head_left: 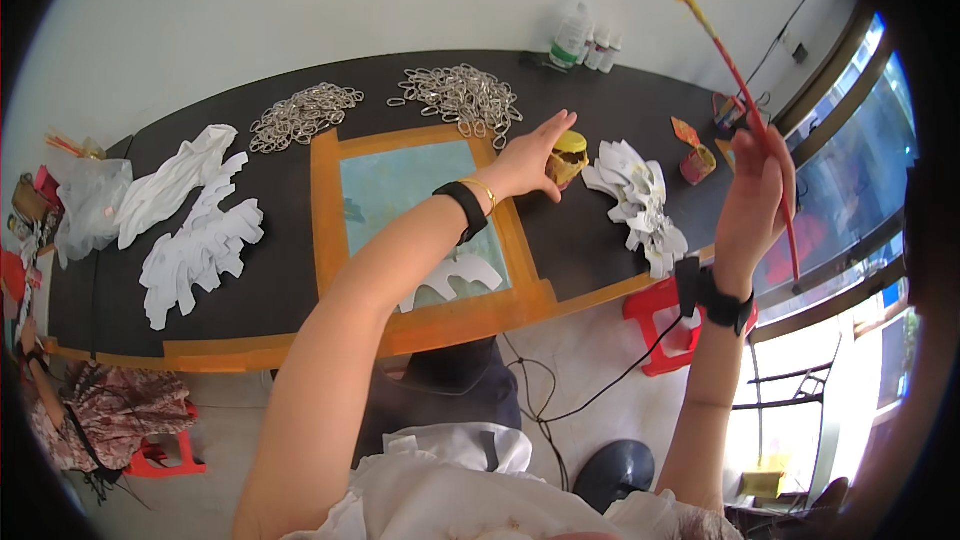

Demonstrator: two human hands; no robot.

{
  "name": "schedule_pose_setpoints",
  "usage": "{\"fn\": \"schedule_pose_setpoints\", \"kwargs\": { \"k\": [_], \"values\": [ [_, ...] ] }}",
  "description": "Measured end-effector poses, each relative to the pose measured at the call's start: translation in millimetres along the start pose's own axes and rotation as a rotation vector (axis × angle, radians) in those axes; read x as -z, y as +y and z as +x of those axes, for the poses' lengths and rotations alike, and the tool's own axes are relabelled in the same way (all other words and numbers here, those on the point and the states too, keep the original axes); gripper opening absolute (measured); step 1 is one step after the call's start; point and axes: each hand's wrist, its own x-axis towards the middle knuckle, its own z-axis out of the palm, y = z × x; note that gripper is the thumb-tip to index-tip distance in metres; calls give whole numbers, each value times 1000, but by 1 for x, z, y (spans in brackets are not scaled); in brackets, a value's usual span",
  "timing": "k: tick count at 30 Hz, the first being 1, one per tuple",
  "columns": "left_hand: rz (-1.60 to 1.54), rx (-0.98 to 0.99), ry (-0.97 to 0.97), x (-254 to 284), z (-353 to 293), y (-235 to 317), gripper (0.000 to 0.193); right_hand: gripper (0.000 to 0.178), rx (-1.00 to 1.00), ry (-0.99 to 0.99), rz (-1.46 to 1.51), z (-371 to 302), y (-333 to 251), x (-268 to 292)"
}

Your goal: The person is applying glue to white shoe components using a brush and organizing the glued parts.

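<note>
My left hand [525, 162] reaches across the table to a small yellow-lidded jar [568, 156] with yellow smears on its side. Its thumb and fingers are spread to either side of the jar; whether they press on it I cannot tell. My right hand [757, 190] is raised at the right, closed round a long thin red paintbrush [738, 80] held upright and tilted, its upper end coated in yellow. Under my left forearm lies a pale blue sheet [408, 172] framed by orange tape [327, 210]. A white scalloped cutout [462, 276] rests on its near part, partly hidden.
Two heaps of metal rings [305, 117] lie at the back of the black table [270, 275]. White scalloped pieces [203, 250] sit left, more [636, 202] right. Beyond are an open small pot [697, 166] and bottles [572, 37]. Another person's patterned clothing [125, 415] shows lower left; a red stool [650, 325] stands below.
</note>
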Motion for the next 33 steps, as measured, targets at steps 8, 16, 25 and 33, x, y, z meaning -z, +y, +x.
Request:
{"fn": "schedule_pose_setpoints", "kwargs": {
  "k": [8,16,25,33],
  "values": [
    [-249,378,-359,74,-86,69,91,35,-132,-3,313,-60,-15,-19],
    [-258,313,-104,113,-297,165,27,38,-314,-209,256,-150,-27,-70],
    [546,299,415,65,-335,124,42,16,-375,-542,-209,-216,-46,-144],
    [447,305,397,63,-327,102,33,14,-541,-504,-137,-227,-23,-155]
  ]
}}
